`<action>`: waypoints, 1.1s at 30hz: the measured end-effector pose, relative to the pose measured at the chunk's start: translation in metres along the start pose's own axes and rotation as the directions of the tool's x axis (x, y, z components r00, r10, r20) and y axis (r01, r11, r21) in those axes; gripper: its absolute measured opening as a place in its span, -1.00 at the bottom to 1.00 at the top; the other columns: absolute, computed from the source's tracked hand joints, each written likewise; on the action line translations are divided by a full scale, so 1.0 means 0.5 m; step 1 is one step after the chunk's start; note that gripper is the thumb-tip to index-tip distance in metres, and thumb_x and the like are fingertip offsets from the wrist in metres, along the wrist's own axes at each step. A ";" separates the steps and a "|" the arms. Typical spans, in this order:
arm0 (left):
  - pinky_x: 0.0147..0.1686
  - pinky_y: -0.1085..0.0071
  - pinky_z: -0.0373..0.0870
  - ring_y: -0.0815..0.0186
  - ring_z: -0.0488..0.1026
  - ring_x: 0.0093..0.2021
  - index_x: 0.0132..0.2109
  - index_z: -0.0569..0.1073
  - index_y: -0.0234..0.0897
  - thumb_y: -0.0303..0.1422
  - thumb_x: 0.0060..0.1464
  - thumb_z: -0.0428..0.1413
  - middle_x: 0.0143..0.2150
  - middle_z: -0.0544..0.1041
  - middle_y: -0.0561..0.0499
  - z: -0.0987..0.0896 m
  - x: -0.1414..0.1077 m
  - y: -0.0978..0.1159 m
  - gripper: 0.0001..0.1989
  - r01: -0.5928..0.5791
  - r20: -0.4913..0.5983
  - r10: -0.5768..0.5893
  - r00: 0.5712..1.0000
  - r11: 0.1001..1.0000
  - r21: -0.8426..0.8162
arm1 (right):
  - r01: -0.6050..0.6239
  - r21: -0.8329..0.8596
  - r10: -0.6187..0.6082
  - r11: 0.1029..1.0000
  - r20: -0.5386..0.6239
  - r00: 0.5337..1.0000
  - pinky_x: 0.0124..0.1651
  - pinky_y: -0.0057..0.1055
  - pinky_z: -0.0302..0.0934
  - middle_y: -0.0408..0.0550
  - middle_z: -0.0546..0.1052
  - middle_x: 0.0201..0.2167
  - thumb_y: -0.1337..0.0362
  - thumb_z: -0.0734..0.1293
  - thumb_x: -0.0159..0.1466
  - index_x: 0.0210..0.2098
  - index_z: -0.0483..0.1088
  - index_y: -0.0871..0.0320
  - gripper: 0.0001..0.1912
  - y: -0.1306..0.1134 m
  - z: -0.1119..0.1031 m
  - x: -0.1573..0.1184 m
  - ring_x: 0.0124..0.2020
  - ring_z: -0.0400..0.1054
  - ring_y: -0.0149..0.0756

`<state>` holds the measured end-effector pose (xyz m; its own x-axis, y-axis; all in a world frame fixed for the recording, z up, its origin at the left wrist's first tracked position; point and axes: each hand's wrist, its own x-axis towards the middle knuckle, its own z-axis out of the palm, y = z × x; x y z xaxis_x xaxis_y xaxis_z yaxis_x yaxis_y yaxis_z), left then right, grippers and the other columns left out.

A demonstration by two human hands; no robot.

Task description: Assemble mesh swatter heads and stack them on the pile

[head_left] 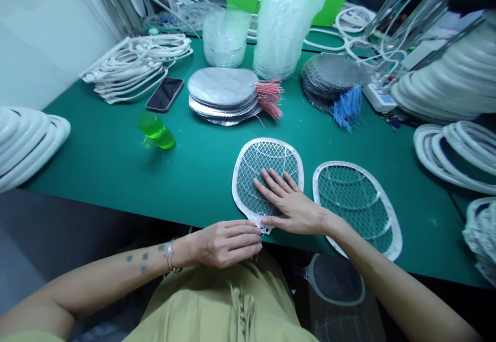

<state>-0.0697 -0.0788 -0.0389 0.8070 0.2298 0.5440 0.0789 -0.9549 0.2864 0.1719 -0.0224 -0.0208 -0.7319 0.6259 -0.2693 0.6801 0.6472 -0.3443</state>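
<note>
A white oval mesh frame, like the head of an electric fly swatter (241, 158), lies at the table's front edge with its narrow neck toward me. My right hand (292, 207) rests flat on its mesh, fingers spread, the thumb by the neck. At that neck, my left hand (232, 243) is closed, its fingertips together at a thin blue wire (259, 250) that hangs down past the edge. The exact grip is partly hidden behind the fingers. Right of them lies a second white swatter frame (390, 218), partly covered by my right forearm.
Behind are silvery mesh sheets (222, 86) with red wires and dark mesh sheets (333, 71) with blue wires. A phone (165, 94) and a green bottle-like object (157, 131) lie left. Stacked white frames (445, 81) stand right; clear plastic stacks (289, 21) stand behind.
</note>
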 end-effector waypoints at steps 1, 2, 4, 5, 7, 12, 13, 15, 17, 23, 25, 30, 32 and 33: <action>0.19 0.21 0.38 0.16 0.50 0.06 -0.07 0.49 -0.52 -0.54 0.25 0.01 -0.08 0.60 -0.26 0.001 -0.001 0.000 -0.80 -0.005 -0.006 0.005 1.000 1.000 0.000 | -0.007 0.001 0.007 1.000 -0.007 1.000 0.36 0.09 -0.50 0.01 -0.42 0.41 -0.23 0.05 0.30 0.40 -0.41 0.04 -0.12 -0.002 0.000 0.000 0.40 -0.58 -0.04; 0.19 0.21 0.38 0.15 0.50 0.05 -0.08 0.49 -0.53 -0.54 0.24 0.01 -0.09 0.60 -0.27 0.004 -0.003 -0.001 -0.80 -0.009 -0.010 0.009 1.000 1.000 -0.002 | -0.014 0.002 0.014 1.000 -0.013 1.000 0.36 0.08 -0.50 0.00 -0.41 0.41 -0.23 0.06 0.30 0.40 -0.40 0.03 -0.12 -0.003 0.000 0.000 0.40 -0.57 -0.05; 0.19 0.19 0.38 0.13 0.50 0.05 -0.08 0.49 -0.54 -0.54 0.23 0.01 -0.09 0.59 -0.28 0.009 -0.007 -0.001 -0.79 -0.010 -0.013 0.009 1.000 1.000 -0.007 | -0.024 0.001 0.024 1.000 -0.021 0.999 0.37 0.06 -0.49 -0.01 -0.41 0.41 -0.23 0.07 0.30 0.40 -0.39 0.04 -0.12 -0.004 -0.001 -0.002 0.40 -0.58 -0.07; 0.18 0.19 0.38 0.13 0.50 0.05 -0.08 0.49 -0.54 -0.54 0.23 0.00 -0.09 0.59 -0.28 0.011 -0.008 -0.001 -0.79 -0.005 -0.013 0.005 1.000 1.000 -0.010 | -0.023 0.000 0.023 1.000 -0.022 0.999 0.37 0.05 -0.49 -0.01 -0.41 0.41 -0.23 0.07 0.30 0.40 -0.38 0.04 -0.11 -0.003 -0.002 -0.002 0.40 -0.58 -0.08; 0.17 0.18 0.39 0.14 0.51 0.04 -0.09 0.49 -0.53 -0.54 0.22 -0.02 -0.10 0.59 -0.28 0.014 -0.009 0.000 -0.78 0.012 -0.017 -0.012 1.000 1.000 -0.013 | -0.014 0.001 0.014 1.000 -0.019 1.000 0.37 0.06 -0.47 0.00 -0.40 0.41 -0.23 0.05 0.31 0.40 -0.39 0.05 -0.13 -0.001 -0.003 -0.004 0.40 -0.57 -0.08; 0.15 0.20 0.41 0.15 0.52 0.02 -0.10 0.48 -0.52 -0.55 0.21 -0.03 -0.13 0.60 -0.28 0.011 -0.002 0.002 -0.78 0.037 -0.060 -0.038 0.997 0.999 -0.006 | -0.002 -0.053 -0.002 0.999 -0.072 0.997 0.37 0.07 -0.37 -0.02 -0.34 0.42 -0.13 0.02 0.37 0.40 -0.41 0.01 -0.23 -0.004 0.002 -0.005 0.40 -0.51 -0.07; 0.15 0.21 0.41 0.15 0.52 0.02 -0.11 0.48 -0.52 -0.55 0.21 -0.03 -0.13 0.60 -0.27 0.010 -0.001 0.002 -0.78 0.038 -0.064 -0.038 0.997 0.999 -0.005 | -0.009 -0.076 0.002 0.997 -0.095 0.996 0.38 0.05 -0.35 -0.02 -0.33 0.42 -0.12 0.04 0.37 0.40 -0.42 0.01 -0.23 -0.006 0.004 -0.005 0.41 -0.50 -0.07; 0.15 0.21 0.41 0.15 0.52 0.01 -0.11 0.49 -0.51 -0.54 0.20 -0.03 -0.14 0.61 -0.27 0.008 0.000 0.001 -0.77 0.034 -0.075 -0.035 0.997 0.999 -0.004 | -0.024 -0.106 0.010 0.994 -0.128 0.992 0.38 0.03 -0.32 -0.03 -0.30 0.42 -0.10 0.06 0.37 0.40 -0.42 0.01 -0.22 -0.011 0.006 -0.005 0.41 -0.46 -0.08; 0.14 0.21 0.42 0.14 0.53 0.00 -0.12 0.49 -0.52 -0.55 0.17 -0.03 -0.14 0.61 -0.27 0.008 -0.001 0.000 -0.77 0.034 -0.086 -0.035 0.996 0.999 -0.005 | -0.033 -0.108 0.018 0.994 -0.139 0.990 0.39 0.01 -0.31 -0.03 -0.28 0.42 -0.10 0.07 0.37 0.40 -0.41 0.02 -0.21 -0.014 0.006 -0.006 0.41 -0.44 -0.09; 0.15 0.24 0.41 0.16 0.54 -0.02 -0.13 0.50 -0.50 -0.53 0.15 0.00 -0.14 0.61 -0.24 0.015 -0.006 0.002 -0.78 0.019 -0.062 -0.017 0.998 0.999 0.034 | -0.037 -0.064 0.030 0.997 -0.112 0.993 0.38 0.04 -0.37 -0.01 -0.33 0.42 -0.18 0.07 0.33 0.40 -0.42 0.05 -0.14 -0.014 0.009 -0.007 0.41 -0.49 -0.04; 0.14 0.26 0.41 0.19 0.55 -0.05 -0.14 0.51 -0.49 -0.52 0.15 0.00 -0.16 0.62 -0.22 0.017 -0.005 0.003 -0.79 0.016 -0.071 -0.013 0.997 0.999 0.044 | -0.041 -0.056 0.036 0.998 -0.088 0.995 0.37 0.09 -0.41 0.04 -0.36 0.42 -0.26 0.10 0.27 0.40 -0.43 0.10 -0.04 -0.016 0.010 -0.006 0.40 -0.54 0.03; 0.09 0.27 0.45 0.19 0.57 -0.10 -0.18 0.51 -0.48 -0.52 0.07 0.02 -0.20 0.62 -0.20 0.022 0.002 0.004 -0.79 0.033 -0.114 -0.028 0.993 0.998 0.044 | -0.051 -0.069 0.046 0.996 -0.065 0.997 0.36 0.10 -0.44 0.07 -0.39 0.41 -0.22 0.13 0.28 0.40 -0.41 0.15 -0.03 -0.021 0.011 -0.005 0.40 -0.58 0.04; 0.08 0.27 0.46 0.18 0.57 -0.12 -0.20 0.51 -0.48 -0.52 0.05 0.02 -0.21 0.62 -0.20 0.026 0.006 0.006 -0.79 0.034 -0.123 -0.028 0.992 0.998 0.045 | -0.056 -0.071 0.050 0.996 -0.079 0.996 0.36 0.10 -0.45 0.07 -0.38 0.42 -0.19 0.15 0.28 0.40 -0.42 0.15 -0.04 -0.022 0.012 -0.005 0.40 -0.58 0.03; 0.08 0.27 0.46 0.19 0.57 -0.13 -0.21 0.51 -0.48 -0.52 0.05 0.02 -0.22 0.62 -0.20 0.028 0.008 0.008 -0.80 0.034 -0.126 -0.027 0.992 0.998 0.050 | -0.055 -0.070 0.049 0.996 -0.086 0.995 0.36 0.11 -0.45 0.06 -0.37 0.42 -0.18 0.15 0.28 0.40 -0.43 0.15 -0.04 -0.022 0.013 -0.005 0.40 -0.57 0.03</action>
<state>-0.0580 -0.0845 -0.0466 0.7246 0.2775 0.6309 0.1351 -0.9548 0.2648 0.1661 -0.0340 -0.0222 -0.6913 0.6922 -0.2072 0.7208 0.6403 -0.2656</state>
